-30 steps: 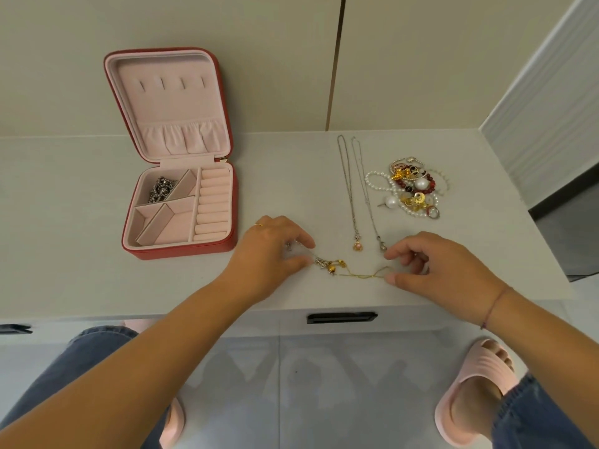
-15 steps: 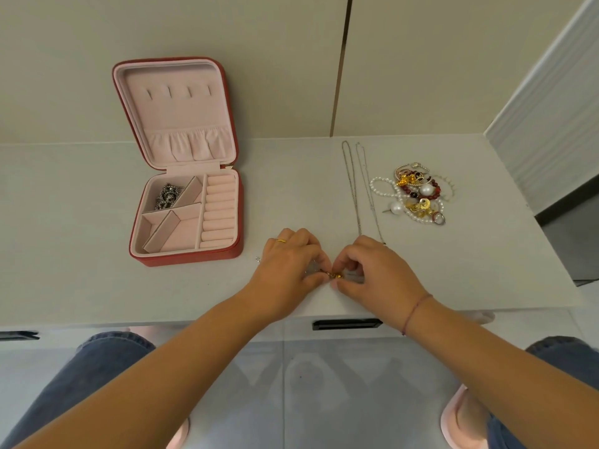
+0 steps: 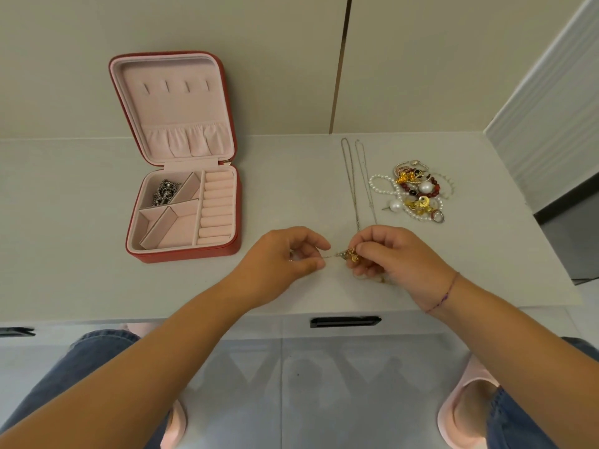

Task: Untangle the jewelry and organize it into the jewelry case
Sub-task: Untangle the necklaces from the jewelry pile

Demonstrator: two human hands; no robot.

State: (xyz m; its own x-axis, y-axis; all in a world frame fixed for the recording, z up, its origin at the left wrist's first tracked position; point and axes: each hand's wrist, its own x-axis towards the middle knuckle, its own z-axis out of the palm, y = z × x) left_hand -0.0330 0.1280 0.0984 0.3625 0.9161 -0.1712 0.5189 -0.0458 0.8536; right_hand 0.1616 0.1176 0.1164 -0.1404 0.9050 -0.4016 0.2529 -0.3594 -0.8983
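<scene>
Gold chain (image 3: 348, 254), small charms: pinched at either end between left hand (image 3: 285, 260) and right hand (image 3: 395, 257), apparently just off the table (image 3: 81, 238). Jewelry case (image 3: 188, 256): open, left. Tangled pile (image 3: 415, 192): back right.

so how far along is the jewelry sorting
Early. Done: one dark silver piece lies in the back-left compartment of the jewelry case, and two silver chains lie straight on the table. In hand: the left hand and right hand pinch a gold-charm chain between them. Left: the tangled pile of pearls, red beads and gold pieces, untouched.
</scene>
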